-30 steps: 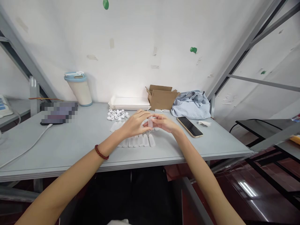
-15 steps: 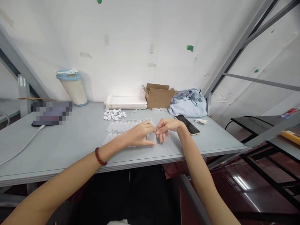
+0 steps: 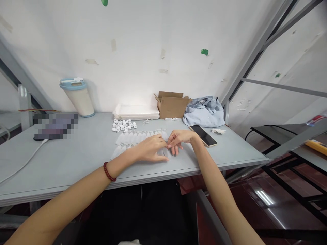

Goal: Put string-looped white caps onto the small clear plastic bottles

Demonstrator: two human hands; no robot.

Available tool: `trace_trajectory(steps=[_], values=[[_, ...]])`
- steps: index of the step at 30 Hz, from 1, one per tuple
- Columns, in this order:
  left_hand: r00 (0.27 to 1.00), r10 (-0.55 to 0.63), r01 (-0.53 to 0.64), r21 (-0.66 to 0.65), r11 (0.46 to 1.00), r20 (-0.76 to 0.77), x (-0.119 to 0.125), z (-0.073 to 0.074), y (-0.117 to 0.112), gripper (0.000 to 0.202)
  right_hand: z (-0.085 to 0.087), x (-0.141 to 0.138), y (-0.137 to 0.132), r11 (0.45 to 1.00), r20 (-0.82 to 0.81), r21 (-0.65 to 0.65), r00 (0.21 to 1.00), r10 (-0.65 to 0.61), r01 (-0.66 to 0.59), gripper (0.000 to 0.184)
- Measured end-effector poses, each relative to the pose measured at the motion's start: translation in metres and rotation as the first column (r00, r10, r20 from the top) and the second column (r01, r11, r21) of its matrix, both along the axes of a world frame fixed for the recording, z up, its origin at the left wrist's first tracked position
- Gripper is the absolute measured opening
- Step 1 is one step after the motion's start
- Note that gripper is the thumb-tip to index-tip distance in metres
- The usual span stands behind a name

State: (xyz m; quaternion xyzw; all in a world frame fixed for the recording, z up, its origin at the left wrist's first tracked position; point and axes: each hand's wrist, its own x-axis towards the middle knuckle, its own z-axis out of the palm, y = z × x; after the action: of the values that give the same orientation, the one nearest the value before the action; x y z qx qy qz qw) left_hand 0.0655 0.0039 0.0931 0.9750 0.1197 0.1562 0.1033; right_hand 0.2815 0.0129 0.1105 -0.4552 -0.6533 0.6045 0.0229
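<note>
Two rows of small translucent white bottles [image 3: 135, 137] lie side by side on the grey table [image 3: 76, 153]. My left hand [image 3: 152, 150], with a red bead bracelet on its wrist, rests on the right end of the nearer row. Its thumb and fingers curve round a small bottle [image 3: 163, 152] lying on the table. My right hand [image 3: 179, 139] is just to the right, fingers curled, with thumb and forefinger pinched at the top of that same bottle. A heap of small white caps [image 3: 123, 125] lies behind the rows.
A phone [image 3: 203, 135] lies to the right of my hands, with a crumpled tissue [image 3: 218, 131] beyond it. Along the wall stand a white tub [image 3: 78, 98], stacked white trays [image 3: 137, 111], a cardboard box [image 3: 171, 104] and a blue cloth [image 3: 204, 111]. A cable [image 3: 22, 162] runs at the left.
Both hands came down from holding one bottle in the air to the table, at the right end of the nearer row. My head turned slightly.
</note>
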Motion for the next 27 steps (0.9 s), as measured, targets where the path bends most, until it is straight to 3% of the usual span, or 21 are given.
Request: trace_trajectory(steps=[20, 27], values=[[0.998, 0.023, -0.029, -0.122, 0.992, -0.051, -0.0022, 0.0021, 0.0019, 0.042, -0.0045, -0.0023, 0.0018, 1.000, 0.028, -0.018, 0.999, 0.022, -0.021, 0.043], [0.996, 0.049, -0.056, -0.090, 0.994, -0.076, -0.0016, 0.0005, 0.0014, 0.050, -0.0008, -0.0035, 0.0003, 0.998, 0.073, -0.032, 0.996, 0.050, -0.048, 0.042]])
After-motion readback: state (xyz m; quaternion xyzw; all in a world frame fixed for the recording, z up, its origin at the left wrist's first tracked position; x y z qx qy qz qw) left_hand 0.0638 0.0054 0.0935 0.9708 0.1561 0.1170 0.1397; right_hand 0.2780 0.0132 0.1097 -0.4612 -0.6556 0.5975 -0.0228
